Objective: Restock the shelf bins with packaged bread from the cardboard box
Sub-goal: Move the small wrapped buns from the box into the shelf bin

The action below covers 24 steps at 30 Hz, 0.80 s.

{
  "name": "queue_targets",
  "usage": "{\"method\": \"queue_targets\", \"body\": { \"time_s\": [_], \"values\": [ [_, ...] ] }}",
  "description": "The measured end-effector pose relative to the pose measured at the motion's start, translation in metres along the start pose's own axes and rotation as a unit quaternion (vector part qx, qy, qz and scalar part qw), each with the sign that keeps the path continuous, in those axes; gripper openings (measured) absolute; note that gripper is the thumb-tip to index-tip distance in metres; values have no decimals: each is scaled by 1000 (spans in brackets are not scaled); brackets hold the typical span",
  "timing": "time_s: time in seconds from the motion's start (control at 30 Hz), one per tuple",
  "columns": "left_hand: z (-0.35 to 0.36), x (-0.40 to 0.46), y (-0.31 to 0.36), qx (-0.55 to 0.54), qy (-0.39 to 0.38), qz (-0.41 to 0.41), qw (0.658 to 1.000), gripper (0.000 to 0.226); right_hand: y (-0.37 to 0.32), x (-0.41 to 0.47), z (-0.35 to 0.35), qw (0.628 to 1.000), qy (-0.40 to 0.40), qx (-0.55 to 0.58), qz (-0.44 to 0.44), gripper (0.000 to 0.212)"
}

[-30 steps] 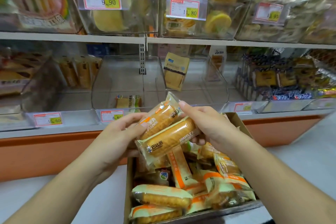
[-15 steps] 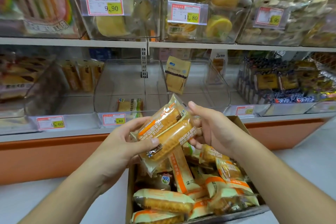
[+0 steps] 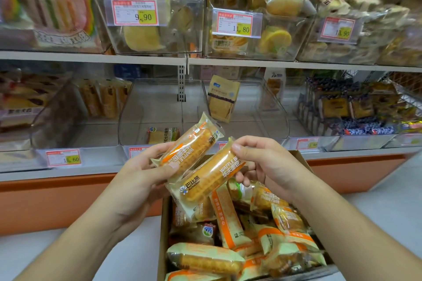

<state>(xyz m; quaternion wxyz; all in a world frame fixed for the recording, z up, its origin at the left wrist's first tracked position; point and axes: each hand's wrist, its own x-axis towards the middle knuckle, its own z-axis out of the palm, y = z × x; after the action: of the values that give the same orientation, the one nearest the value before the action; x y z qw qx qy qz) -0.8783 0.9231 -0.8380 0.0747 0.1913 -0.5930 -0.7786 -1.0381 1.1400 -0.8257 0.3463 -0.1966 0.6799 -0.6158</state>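
Head view: left hand [image 3: 146, 173] grips the upper waffle bread pack [image 3: 190, 150]; right hand [image 3: 262, 162] pinches the lower pack [image 3: 205, 180] (glossy film, ridged loaves), both above the cardboard box [image 3: 162, 235].

Waffle bread packets [image 3: 206, 178] cream with orange bands; shelf base [image 3: 57, 201] orange; price tags [image 3: 134, 12] red-and-yellow.

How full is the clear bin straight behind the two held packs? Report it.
Nearly empty. The clear bin shows bare floor and walls, with only one bread pack lying near its front. Its back corners are hard to see.
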Motion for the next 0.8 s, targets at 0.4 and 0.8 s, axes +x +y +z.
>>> {"method": "queue_targets", "body": {
  "time_s": [0.4,0.8],
  "values": [
    [-5,7,2,-81,39,8,996,35,0,0,-3,999,23,-43,-6,26],
    [-7,3,-1,-61,-84,-44,994,49,-3,-3,8,998,32,-45,-14,27]
  ]
}}
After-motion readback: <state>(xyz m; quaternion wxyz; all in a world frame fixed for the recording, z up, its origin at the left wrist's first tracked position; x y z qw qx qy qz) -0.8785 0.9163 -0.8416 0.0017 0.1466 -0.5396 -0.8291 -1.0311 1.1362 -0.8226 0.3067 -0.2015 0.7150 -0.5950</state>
